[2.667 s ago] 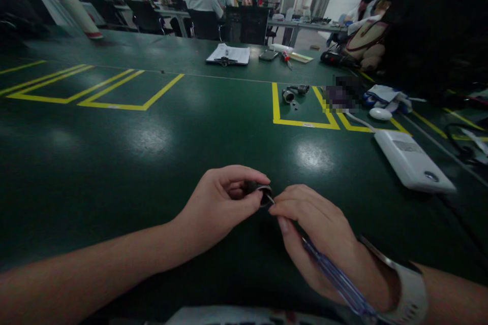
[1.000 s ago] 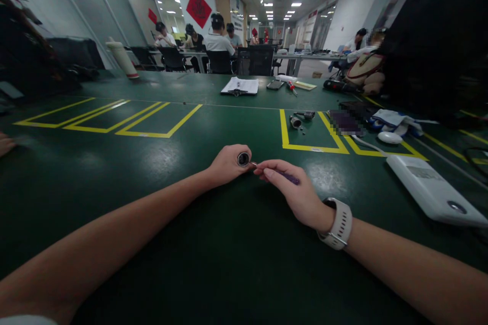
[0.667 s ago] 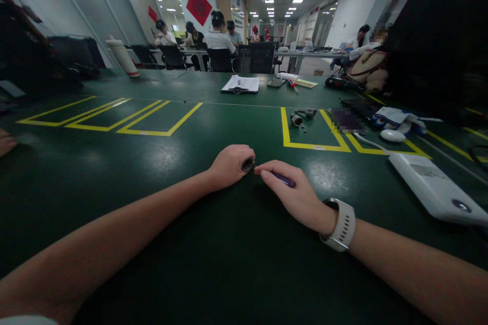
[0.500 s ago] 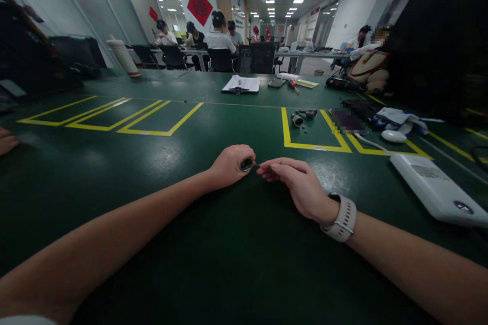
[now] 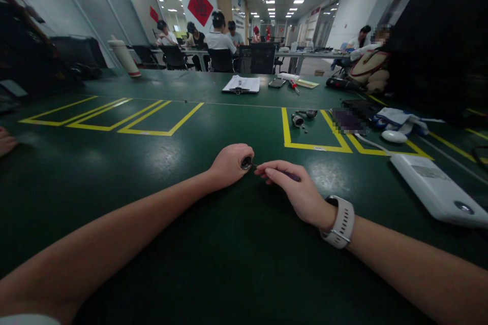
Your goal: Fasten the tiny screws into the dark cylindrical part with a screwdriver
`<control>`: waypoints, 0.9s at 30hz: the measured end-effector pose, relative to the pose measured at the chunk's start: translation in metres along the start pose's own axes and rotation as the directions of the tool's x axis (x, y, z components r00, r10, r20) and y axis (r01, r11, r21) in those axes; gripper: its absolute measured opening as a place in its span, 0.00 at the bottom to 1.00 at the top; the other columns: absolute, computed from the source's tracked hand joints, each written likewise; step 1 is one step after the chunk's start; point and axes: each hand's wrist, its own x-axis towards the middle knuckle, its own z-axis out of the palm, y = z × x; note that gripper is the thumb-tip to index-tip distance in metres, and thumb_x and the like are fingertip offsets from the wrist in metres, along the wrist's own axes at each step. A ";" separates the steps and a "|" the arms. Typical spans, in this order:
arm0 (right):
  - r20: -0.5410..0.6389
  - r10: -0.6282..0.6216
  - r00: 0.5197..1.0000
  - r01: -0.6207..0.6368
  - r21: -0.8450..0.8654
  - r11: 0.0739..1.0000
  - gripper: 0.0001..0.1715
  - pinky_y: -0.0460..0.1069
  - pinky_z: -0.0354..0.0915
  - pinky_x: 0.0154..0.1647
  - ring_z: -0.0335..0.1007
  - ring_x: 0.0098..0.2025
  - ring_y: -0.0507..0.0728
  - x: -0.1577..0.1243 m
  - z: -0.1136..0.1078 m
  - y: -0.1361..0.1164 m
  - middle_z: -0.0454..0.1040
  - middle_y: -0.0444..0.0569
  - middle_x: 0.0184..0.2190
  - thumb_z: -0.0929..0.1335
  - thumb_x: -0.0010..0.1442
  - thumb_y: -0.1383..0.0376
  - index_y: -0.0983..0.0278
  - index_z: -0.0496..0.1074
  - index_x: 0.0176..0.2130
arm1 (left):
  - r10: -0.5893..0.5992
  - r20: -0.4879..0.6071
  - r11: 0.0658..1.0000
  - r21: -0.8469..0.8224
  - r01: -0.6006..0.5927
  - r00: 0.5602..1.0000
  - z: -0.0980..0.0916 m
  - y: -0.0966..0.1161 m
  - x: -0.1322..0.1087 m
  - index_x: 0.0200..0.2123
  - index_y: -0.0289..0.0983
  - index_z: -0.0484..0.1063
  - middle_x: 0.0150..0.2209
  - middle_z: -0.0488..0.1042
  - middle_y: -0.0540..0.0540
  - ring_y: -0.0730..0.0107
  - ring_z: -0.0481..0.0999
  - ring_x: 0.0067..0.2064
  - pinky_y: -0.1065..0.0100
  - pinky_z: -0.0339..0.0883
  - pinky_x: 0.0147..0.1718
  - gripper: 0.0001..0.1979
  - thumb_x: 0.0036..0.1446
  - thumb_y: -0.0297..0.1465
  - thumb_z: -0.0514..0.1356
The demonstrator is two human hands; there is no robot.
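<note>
My left hand (image 5: 230, 165) is closed round a small round metal part (image 5: 246, 162), whose dark hollow end faces me; the rest of it is hidden by my fingers. Just to the right, my right hand (image 5: 292, 185) pinches a slim screwdriver (image 5: 293, 176) with a dark purple handle. Its thin shaft points left, to the rim of the hollow end. Whether the tip touches the part is too small to tell. Both hands are above the green table (image 5: 244, 254).
Metal fittings (image 5: 298, 120) and tiny pieces lie inside a yellow-taped outline at right. A white power bank (image 5: 438, 188), a white mouse (image 5: 394, 136) and a cloth (image 5: 400, 121) are farther right. A clipboard (image 5: 241, 84) lies ahead. Another person's hand (image 5: 5, 141) shows at the left edge.
My right hand has turned slightly, so the screwdriver's purple handle now shows between thumb and palm. My left hand stays nearly still round the metal part.
</note>
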 end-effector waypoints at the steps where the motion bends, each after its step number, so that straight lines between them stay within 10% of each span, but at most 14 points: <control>1: -0.003 0.020 1.000 -0.020 0.054 0.998 0.11 0.53 0.63 0.43 0.70 0.41 0.55 0.001 -0.001 0.000 0.77 0.48 0.38 0.66 0.58 0.63 0.62 0.76 0.38 | 0.006 -0.002 1.000 -0.020 -0.006 1.000 -0.001 0.000 0.000 0.24 0.35 0.65 0.25 0.68 0.49 0.71 0.68 0.29 0.70 0.60 0.29 0.03 0.47 0.23 0.56; 8: 0.029 0.159 0.987 -0.159 0.360 0.919 0.10 0.50 0.62 0.38 0.70 0.37 0.54 0.006 -0.005 -0.002 0.77 0.50 0.35 0.66 0.56 0.65 0.65 0.77 0.34 | 0.064 -0.003 0.971 -0.229 -0.063 0.998 -0.003 -0.004 -0.001 0.25 0.35 0.65 0.25 0.67 0.51 0.74 0.68 0.27 0.72 0.61 0.28 0.03 0.50 0.26 0.56; 27: -0.021 0.171 0.985 -0.157 0.302 0.940 0.10 0.50 0.63 0.35 0.70 0.31 0.53 0.008 -0.008 -0.004 0.77 0.50 0.28 0.66 0.53 0.66 0.67 0.77 0.28 | 0.206 0.103 0.978 0.000 -0.207 0.973 0.000 0.001 -0.001 0.25 0.35 0.66 0.25 0.67 0.49 0.71 0.66 0.28 0.70 0.59 0.29 0.04 0.50 0.24 0.54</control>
